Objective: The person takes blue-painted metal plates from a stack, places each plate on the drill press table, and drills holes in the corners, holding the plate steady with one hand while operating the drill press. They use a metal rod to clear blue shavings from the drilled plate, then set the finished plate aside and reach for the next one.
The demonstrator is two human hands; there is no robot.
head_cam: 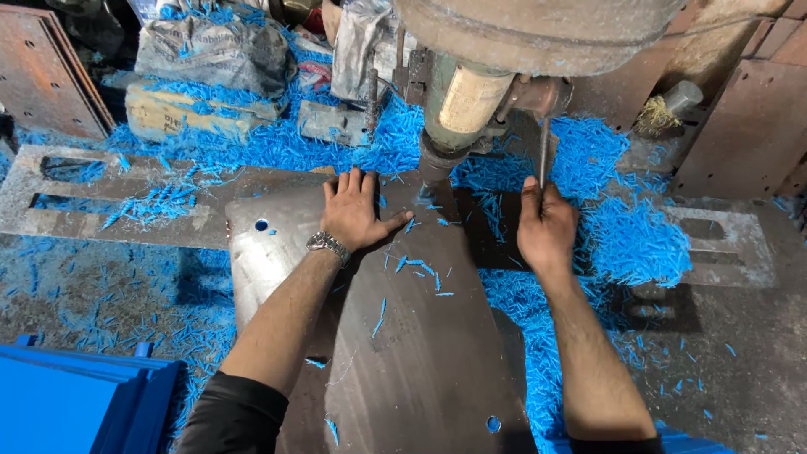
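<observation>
Left hand (357,214) fingers spread flat on one metal sheet (420,336), two holes, right hand (546,227) clamped on lever (544,151)

Only got one view here, head cam, worn up top and looking steeply down and fwd over my own arms. It's pretty close: left hand (357,210) and right hand (546,225) sit mid-frame, forearms run off the bottom edge. The metal plate (420,336) fills the centre and lower part, the drill press head (471,92) crowds the top edge, cut off. Blue shavings (630,235) spread to both sides. No 2nd view, so no overlap to report.
</observation>
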